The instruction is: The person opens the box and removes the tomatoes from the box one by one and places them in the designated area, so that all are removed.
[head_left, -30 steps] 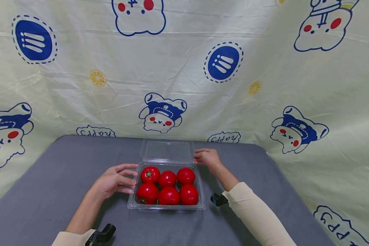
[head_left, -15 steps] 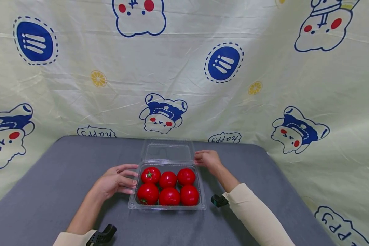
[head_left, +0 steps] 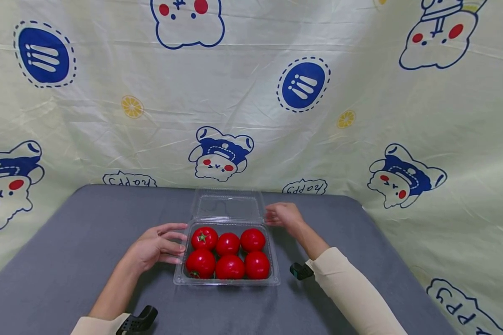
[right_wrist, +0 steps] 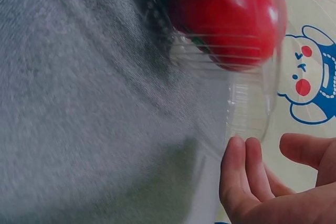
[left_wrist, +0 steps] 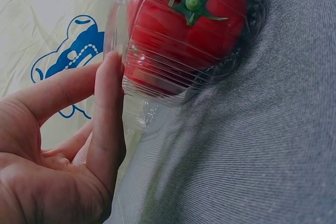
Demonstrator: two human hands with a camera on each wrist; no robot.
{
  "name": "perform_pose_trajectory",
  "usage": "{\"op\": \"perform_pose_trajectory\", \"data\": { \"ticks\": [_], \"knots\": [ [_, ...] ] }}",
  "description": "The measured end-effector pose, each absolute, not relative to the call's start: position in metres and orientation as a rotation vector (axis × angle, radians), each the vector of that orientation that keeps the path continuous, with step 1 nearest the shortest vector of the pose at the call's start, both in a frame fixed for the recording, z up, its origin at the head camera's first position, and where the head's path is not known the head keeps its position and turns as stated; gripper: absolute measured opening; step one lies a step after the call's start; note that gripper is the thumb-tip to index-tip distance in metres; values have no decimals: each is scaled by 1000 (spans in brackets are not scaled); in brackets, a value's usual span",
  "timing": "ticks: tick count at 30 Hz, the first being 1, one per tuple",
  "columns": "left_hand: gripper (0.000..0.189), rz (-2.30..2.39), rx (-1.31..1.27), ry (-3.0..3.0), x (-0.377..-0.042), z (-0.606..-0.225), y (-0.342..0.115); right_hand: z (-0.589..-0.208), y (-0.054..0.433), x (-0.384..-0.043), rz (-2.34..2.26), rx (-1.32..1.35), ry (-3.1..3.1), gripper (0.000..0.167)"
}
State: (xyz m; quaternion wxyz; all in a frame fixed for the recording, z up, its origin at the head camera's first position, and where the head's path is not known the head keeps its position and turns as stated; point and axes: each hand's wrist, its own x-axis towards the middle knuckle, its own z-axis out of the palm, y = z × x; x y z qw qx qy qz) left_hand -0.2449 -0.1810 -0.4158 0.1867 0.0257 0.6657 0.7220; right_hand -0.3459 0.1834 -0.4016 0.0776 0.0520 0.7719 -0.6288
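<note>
A clear plastic clamshell box [head_left: 226,282] stands on the table with its hinged lid [head_left: 228,206] folded back. Several red tomatoes [head_left: 230,266] fill it in two rows; green stalks show on two of them. My left hand [head_left: 152,247] is at the box's left side, its fingers spread and fairly straight. In the left wrist view, a fingertip touches the rim beside a tomato [left_wrist: 189,22]. At the lid's right edge, near the hinge, is my right hand [head_left: 283,216]. Its extended fingers [right_wrist: 234,163] reach the edge of the lid in the right wrist view, with the thumb apart.
A grey cloth covers the table [head_left: 109,218], whose far edge runs just behind the lid. Behind it hangs a pale curtain [head_left: 243,107] printed with cartoon bears. Black camera mounts [head_left: 138,320] sit on both wrists.
The right forearm has shifted slightly to the right, and the lid's far edge appears very slightly higher. The left hand, box and tomatoes stay in place.
</note>
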Motion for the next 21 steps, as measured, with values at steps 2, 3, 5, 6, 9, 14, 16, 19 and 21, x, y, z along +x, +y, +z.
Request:
{"op": "perform_pose_trajectory", "data": {
  "ticks": [2, 3, 5, 6, 9, 14, 16, 19, 21],
  "knots": [
    [67, 2032, 80, 1875, -245, -415, -181, -398, 185, -346, -1858, 150, 2321, 40],
    [68, 2032, 85, 1872, -245, -415, -181, -396, 185, -345, -1852, 148, 2322, 41],
    [68, 2034, 86, 1868, -245, -415, -181, -392, 187, -345, -1835, 148, 2330, 40],
    [68, 2034, 83, 1867, -245, -415, -181, -390, 188, -345, -1822, 144, 2342, 40],
    [68, 2035, 81, 1866, -245, -415, -181, -384, 189, -343, -1778, 125, 2379, 41],
    [67, 2034, 74, 1876, -245, -414, -181, -373, 187, -337, -1678, 75, 2437, 45],
    [67, 2034, 65, 1881, -244, -414, -181, -369, 185, -334, -1659, 54, 2444, 47],
    [66, 2034, 52, 1886, -244, -414, -182, -364, 179, -330, -1651, 31, 2446, 48],
    [66, 2035, 47, 1887, -244, -413, -182, -360, 175, -328, -1638, 23, 2454, 48]
  ]
}}
